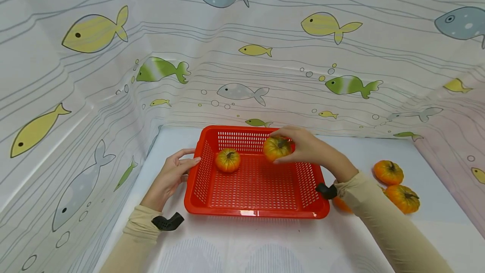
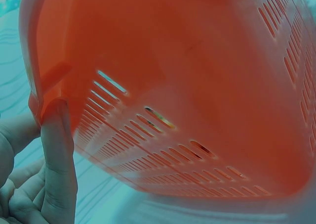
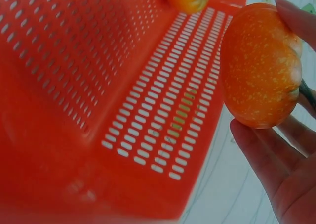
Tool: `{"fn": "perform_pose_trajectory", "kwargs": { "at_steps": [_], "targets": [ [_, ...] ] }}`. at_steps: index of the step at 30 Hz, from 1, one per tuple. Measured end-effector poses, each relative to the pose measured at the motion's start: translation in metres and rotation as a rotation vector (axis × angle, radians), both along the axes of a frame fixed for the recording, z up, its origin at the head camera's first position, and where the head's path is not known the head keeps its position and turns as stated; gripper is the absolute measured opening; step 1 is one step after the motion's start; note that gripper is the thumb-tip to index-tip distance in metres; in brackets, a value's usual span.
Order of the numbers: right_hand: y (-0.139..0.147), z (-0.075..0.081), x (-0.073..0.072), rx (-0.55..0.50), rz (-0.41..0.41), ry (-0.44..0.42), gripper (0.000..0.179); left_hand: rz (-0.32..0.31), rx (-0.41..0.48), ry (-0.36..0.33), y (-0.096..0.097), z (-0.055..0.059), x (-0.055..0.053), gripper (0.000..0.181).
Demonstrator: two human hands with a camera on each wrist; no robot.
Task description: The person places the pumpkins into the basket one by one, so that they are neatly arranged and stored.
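Note:
A red plastic basket point(image 1: 257, 212) with slotted walls stands on the table. My left hand point(image 1: 171, 177) pinches its left rim between thumb and fingers; the left wrist view shows the fingertips at the basket's lip point(image 2: 32, 103). Over the right back part of the basket, my right hand point(image 1: 307, 147) grips a small orange-and-yellow pumpkin point(image 1: 275, 150) between thumb and fingers. Its dark stem points toward the palm in the right wrist view, where the held pumpkin point(image 3: 259, 66) is above the rim. Another pumpkin point(image 1: 227, 160) sits inside, toward the left wall.
Right of the basket, several more pumpkins lie on the table, among them one at the back point(image 1: 388, 172) and one nearer point(image 1: 404, 199). Another pumpkin point(image 1: 342, 205) is partly hidden by the right forearm. A fish-printed curtain point(image 1: 235, 70) surrounds the table's back and sides.

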State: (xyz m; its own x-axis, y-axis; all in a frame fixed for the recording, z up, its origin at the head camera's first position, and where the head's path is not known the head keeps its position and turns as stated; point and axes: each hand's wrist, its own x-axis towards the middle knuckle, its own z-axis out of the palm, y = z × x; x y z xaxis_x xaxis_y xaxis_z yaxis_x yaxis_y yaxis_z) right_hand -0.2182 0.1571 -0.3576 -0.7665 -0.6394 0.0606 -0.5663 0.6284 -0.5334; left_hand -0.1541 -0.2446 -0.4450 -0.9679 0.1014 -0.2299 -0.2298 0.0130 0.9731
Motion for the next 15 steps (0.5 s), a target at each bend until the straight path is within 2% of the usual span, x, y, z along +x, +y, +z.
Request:
{"fn": "perform_pose_trajectory", "kwargs": {
  "at_steps": [9, 15],
  "targets": [
    [-0.018, -0.009, -0.006, 0.046, 0.042, -0.024, 0.074, -0.002, -0.005, 0.002, 0.0, 0.0, 0.0, 0.06],
    [-0.029, -0.015, -0.008, 0.085, 0.042, -0.064, 0.073, -0.001, 0.0, -0.003, 0.0, 0.0, 0.0, 0.06]
  ]
}}
